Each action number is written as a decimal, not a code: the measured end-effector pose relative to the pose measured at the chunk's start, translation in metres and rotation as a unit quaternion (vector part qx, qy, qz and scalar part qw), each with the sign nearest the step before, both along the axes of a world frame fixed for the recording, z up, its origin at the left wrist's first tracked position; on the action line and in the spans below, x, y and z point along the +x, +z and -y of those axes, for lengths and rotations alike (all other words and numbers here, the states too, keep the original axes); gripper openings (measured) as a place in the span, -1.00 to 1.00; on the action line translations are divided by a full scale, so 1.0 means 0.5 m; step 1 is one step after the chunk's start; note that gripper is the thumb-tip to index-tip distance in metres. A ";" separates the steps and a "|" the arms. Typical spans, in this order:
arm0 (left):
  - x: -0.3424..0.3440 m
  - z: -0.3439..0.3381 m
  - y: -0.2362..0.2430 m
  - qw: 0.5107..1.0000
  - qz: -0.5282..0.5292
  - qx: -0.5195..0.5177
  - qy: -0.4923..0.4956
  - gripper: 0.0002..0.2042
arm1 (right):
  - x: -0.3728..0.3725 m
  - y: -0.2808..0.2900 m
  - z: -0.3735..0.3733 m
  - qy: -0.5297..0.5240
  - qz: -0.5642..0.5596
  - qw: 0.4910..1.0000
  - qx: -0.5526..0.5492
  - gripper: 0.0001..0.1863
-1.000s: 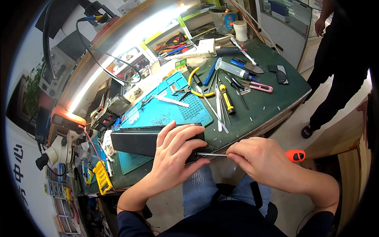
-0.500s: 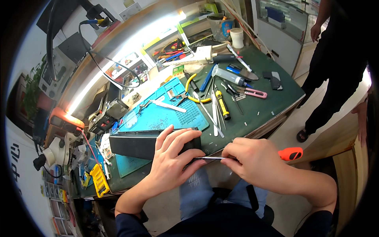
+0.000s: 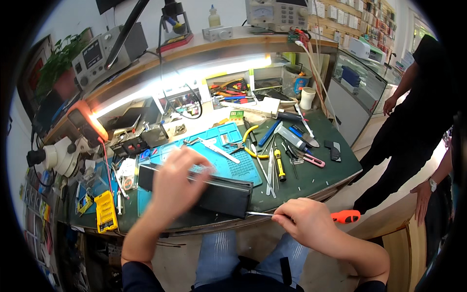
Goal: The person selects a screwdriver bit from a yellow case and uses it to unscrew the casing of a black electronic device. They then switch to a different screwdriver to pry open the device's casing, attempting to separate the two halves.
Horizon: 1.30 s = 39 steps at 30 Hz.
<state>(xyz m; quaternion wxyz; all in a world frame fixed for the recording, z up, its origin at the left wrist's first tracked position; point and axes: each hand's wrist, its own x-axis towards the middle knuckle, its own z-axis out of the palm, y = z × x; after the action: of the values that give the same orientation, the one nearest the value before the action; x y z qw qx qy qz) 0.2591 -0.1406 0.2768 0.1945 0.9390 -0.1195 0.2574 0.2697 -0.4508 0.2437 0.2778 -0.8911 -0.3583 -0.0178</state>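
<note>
A long black box-shaped device point(image 3: 224, 198) lies at the front edge of the workbench, partly over the blue mat point(image 3: 221, 168). My right hand point(image 3: 309, 223) is closed around the shaft of a screwdriver with an orange-red handle point(image 3: 346, 217). The handle sticks out to the right, behind my hand. The shaft's far end meets the device's lower right corner; its very tip is hidden or too small to make out. My left hand point(image 3: 176, 184) hovers over the device's left half, its fingers smeared by motion.
Tweezers point(image 3: 270, 177), a yellow screwdriver point(image 3: 279, 165), yellow-handled pliers point(image 3: 250, 146) and a syringe point(image 3: 290, 136) lie beyond the device. A yellow bit case point(image 3: 105, 211) and a microscope point(image 3: 61, 156) stand left. People stand at right, one person's hand point(image 3: 422, 199) on a wooden surface.
My left hand has let go of the device's right end and moved left and up. My right hand, still on the screwdriver, sits lower in view. The view has tilted up.
</note>
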 end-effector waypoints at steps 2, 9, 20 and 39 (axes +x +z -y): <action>0.029 -0.098 0.016 0.993 -0.026 0.101 0.063 -0.74 | -0.003 0.000 -0.009 0.006 0.018 1.000 0.009 -0.86; 0.064 -0.157 0.002 0.969 -0.232 0.044 -0.074 -0.51 | 0.007 -0.012 -0.002 0.016 0.013 0.999 0.025 -0.82; 0.135 -0.184 -0.003 0.902 -0.419 0.098 -0.037 -0.35 | 0.013 -0.028 0.004 0.016 -0.036 0.999 0.012 -0.77; -0.022 0.064 -0.054 0.947 0.019 0.176 -0.269 -0.49 | 0.013 -0.031 -0.012 0.008 -0.099 0.994 0.036 -0.74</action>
<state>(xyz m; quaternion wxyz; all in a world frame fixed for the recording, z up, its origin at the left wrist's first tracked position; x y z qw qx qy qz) 0.2482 -0.1727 0.2495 0.0863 0.8860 -0.4150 0.1878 0.2760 -0.4450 0.2280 0.3443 -0.8748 -0.3356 0.0595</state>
